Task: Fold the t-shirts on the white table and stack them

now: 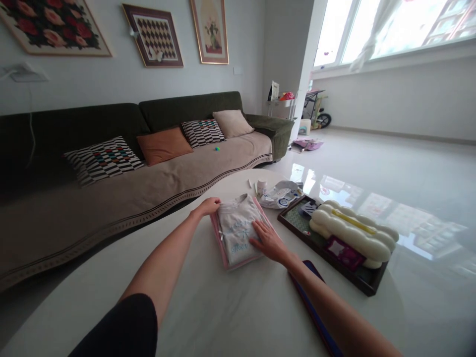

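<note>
A folded light grey shirt (238, 233) with pale blue lettering lies flat on the white table, in what looks like a clear plastic bag. A pink layer (224, 255) shows around its edges. At the far left corner of the bundle, my left hand (210, 206) has its fingers closed on the edge; the fingertips are partly hidden. My right hand (267, 240) lies flat over the right side of the shirt, fingers stretched out, touching the front near the lettering.
Behind the shirt are a small white jar (262, 188) and a crumpled printed plastic bag (281, 194). To the right sits a dark tray (323, 258) with a cream tissue-box cover (351, 229) and a purple packet (344, 253). A dark blue flat object (314, 305) lies under my right forearm.
</note>
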`<action>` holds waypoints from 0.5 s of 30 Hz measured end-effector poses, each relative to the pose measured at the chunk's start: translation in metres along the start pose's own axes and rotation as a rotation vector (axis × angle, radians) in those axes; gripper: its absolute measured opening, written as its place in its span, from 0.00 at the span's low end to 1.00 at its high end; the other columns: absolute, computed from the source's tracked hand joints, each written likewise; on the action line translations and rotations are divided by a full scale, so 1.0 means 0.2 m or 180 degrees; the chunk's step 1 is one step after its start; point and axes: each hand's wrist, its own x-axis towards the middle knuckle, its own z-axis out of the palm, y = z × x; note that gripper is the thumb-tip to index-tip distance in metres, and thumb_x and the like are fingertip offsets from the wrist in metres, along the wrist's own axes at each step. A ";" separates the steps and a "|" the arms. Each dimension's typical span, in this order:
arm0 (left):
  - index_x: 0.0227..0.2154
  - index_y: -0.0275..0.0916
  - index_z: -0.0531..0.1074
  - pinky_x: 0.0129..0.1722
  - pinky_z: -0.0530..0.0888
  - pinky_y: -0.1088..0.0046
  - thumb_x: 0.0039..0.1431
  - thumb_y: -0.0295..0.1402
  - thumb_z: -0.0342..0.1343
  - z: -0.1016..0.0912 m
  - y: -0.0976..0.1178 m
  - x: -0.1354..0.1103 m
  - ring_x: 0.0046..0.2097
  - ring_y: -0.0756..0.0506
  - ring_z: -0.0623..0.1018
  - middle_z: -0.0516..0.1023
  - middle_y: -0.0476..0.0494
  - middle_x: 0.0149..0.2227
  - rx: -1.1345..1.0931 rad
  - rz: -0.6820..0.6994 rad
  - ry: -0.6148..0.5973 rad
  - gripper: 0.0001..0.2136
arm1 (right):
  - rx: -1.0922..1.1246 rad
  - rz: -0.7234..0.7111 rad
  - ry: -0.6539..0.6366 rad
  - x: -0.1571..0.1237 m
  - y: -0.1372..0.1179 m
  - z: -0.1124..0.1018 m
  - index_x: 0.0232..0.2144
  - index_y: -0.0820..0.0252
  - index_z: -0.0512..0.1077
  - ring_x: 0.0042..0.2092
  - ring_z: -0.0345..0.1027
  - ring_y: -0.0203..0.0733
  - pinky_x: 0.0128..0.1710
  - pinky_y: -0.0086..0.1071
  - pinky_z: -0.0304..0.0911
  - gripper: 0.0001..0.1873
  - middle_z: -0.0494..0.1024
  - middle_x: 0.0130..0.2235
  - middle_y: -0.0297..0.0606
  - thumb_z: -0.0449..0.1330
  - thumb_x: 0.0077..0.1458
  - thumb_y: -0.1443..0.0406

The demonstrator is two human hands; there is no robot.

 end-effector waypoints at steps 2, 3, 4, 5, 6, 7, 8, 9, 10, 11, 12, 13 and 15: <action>0.33 0.36 0.72 0.37 0.66 0.77 0.51 0.28 0.45 -0.04 0.02 0.01 0.35 0.49 0.73 0.76 0.48 0.31 0.0072 0.0037 -0.0056 0.11 | 0.0074 -0.0003 -0.0004 0.01 0.00 0.00 0.57 0.64 0.54 0.60 0.46 0.48 0.57 0.43 0.46 0.32 0.56 0.58 0.47 0.50 0.54 0.54; 0.34 0.36 0.72 0.38 0.66 0.76 0.52 0.29 0.45 -0.05 0.03 0.01 0.36 0.49 0.73 0.75 0.48 0.32 0.0120 0.0018 -0.0058 0.11 | 0.0104 -0.0010 -0.0010 0.01 0.00 0.00 0.57 0.64 0.54 0.60 0.46 0.48 0.57 0.43 0.46 0.31 0.56 0.58 0.47 0.50 0.54 0.54; 0.35 0.37 0.72 0.39 0.66 0.75 0.52 0.29 0.46 -0.06 0.04 0.01 0.37 0.48 0.73 0.75 0.46 0.33 0.0176 -0.0026 -0.0040 0.11 | 0.0128 -0.0017 -0.0014 0.01 0.00 0.00 0.57 0.64 0.55 0.60 0.46 0.48 0.58 0.43 0.46 0.32 0.56 0.58 0.47 0.50 0.54 0.54; 0.37 0.37 0.71 0.41 0.66 0.72 0.53 0.29 0.46 -0.06 0.06 0.00 0.39 0.46 0.73 0.75 0.44 0.35 0.0233 -0.0087 0.0003 0.11 | 0.0150 -0.0019 -0.0013 0.01 0.00 0.00 0.57 0.64 0.55 0.60 0.46 0.48 0.58 0.42 0.45 0.32 0.56 0.59 0.47 0.50 0.54 0.54; 0.39 0.37 0.70 0.43 0.65 0.70 0.53 0.29 0.47 -0.04 0.09 -0.01 0.41 0.45 0.72 0.74 0.41 0.39 0.0283 -0.0157 0.0062 0.12 | 0.0176 -0.0018 -0.0008 0.01 0.01 0.00 0.57 0.65 0.55 0.60 0.46 0.47 0.58 0.42 0.45 0.32 0.56 0.59 0.48 0.50 0.54 0.54; 0.43 0.37 0.69 0.44 0.64 0.67 0.53 0.29 0.47 -0.02 0.12 -0.03 0.44 0.43 0.71 0.72 0.38 0.44 0.0321 -0.0236 0.0135 0.14 | 0.0214 -0.0016 -0.0001 0.01 0.01 0.00 0.57 0.65 0.55 0.60 0.45 0.47 0.58 0.42 0.44 0.32 0.55 0.59 0.48 0.49 0.54 0.53; 0.48 0.38 0.65 0.47 0.63 0.64 0.54 0.29 0.46 0.01 0.16 -0.06 0.47 0.41 0.70 0.68 0.35 0.49 0.0355 -0.0326 0.0268 0.17 | 0.0267 -0.0015 0.0003 0.00 0.01 0.00 0.57 0.65 0.54 0.60 0.45 0.46 0.58 0.41 0.44 0.32 0.55 0.59 0.48 0.49 0.55 0.53; 0.51 0.38 0.62 0.49 0.61 0.62 0.55 0.30 0.46 0.05 0.21 -0.09 0.51 0.39 0.66 0.62 0.33 0.53 0.0389 -0.0394 0.0456 0.20 | 0.0328 0.0003 0.0012 -0.01 0.01 0.00 0.57 0.65 0.54 0.60 0.45 0.45 0.58 0.41 0.43 0.32 0.55 0.59 0.47 0.48 0.55 0.53; 0.54 0.37 0.58 0.51 0.58 0.60 0.56 0.31 0.45 0.10 0.25 -0.14 0.55 0.38 0.62 0.56 0.31 0.57 0.0421 -0.0405 0.0675 0.22 | 0.0390 0.0068 0.0049 -0.02 0.01 0.00 0.57 0.63 0.54 0.61 0.44 0.45 0.58 0.42 0.43 0.32 0.55 0.59 0.47 0.48 0.55 0.53; 0.56 0.37 0.55 0.54 0.55 0.58 0.57 0.33 0.44 0.16 0.30 -0.20 0.58 0.37 0.56 0.51 0.31 0.59 0.0446 -0.0345 0.0893 0.23 | 0.0451 0.0202 0.0134 -0.04 0.02 0.00 0.57 0.62 0.53 0.61 0.43 0.46 0.58 0.44 0.43 0.32 0.54 0.59 0.46 0.49 0.54 0.52; 0.57 0.37 0.53 0.55 0.52 0.56 0.58 0.36 0.44 0.22 0.35 -0.27 0.60 0.36 0.51 0.47 0.32 0.61 0.0458 -0.0233 0.1067 0.24 | 0.0517 0.0416 0.0282 -0.06 0.02 0.00 0.57 0.61 0.53 0.61 0.42 0.47 0.58 0.45 0.43 0.33 0.54 0.60 0.45 0.50 0.53 0.52; 0.57 0.38 0.53 0.56 0.50 0.55 0.58 0.39 0.44 0.29 0.38 -0.34 0.61 0.36 0.47 0.45 0.34 0.62 0.0436 -0.0047 0.1115 0.25 | 0.0616 0.0708 0.0477 -0.08 0.03 0.01 0.57 0.62 0.53 0.61 0.42 0.48 0.57 0.46 0.44 0.35 0.53 0.60 0.46 0.52 0.51 0.52; 0.57 0.41 0.54 0.57 0.49 0.54 0.56 0.45 0.44 0.44 0.43 -0.49 0.62 0.35 0.43 0.44 0.38 0.63 0.0253 0.0174 0.0831 0.27 | 0.1056 0.1527 0.0874 -0.14 0.04 0.02 0.54 0.64 0.57 0.60 0.45 0.52 0.55 0.44 0.49 0.39 0.58 0.57 0.48 0.58 0.44 0.51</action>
